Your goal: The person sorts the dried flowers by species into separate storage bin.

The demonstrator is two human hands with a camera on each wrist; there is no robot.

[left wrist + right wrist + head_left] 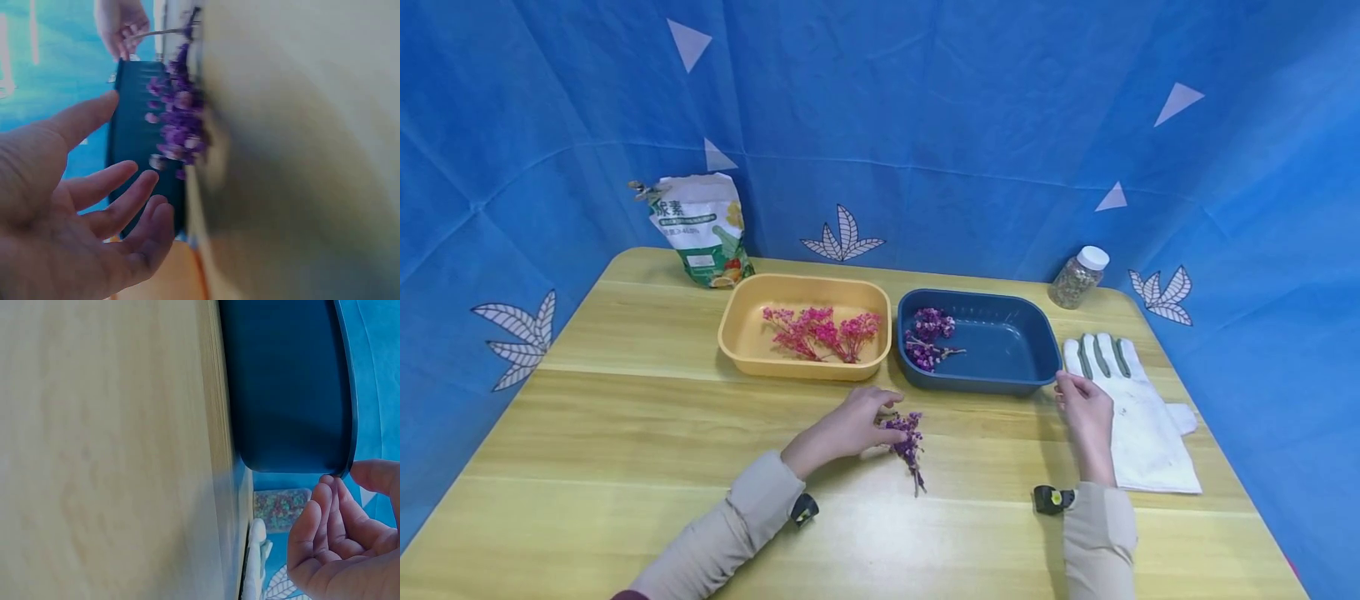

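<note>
A small bunch of purple dried flowers (910,450) lies on the table in front of the two basins. Around its upper left side is my left hand (861,421), thumb and fingers spread apart. The left wrist view shows a gap between those fingers and the purple blossoms (181,125). At its near right corner, the blue basin (977,385) has its rim pinched between the thumb and fingers of my right hand (1086,408); the right wrist view shows this pinch close up. More purple flowers (925,350) lie inside that basin, on its left side.
Left of the blue basin stands a yellow basin (805,371) with pink dried flowers (820,329). A white-and-green printed bag (703,229) stands behind it. A white-capped jar (1075,279) and white work gloves (1138,417) are at the right. A blue curtain hangs behind.
</note>
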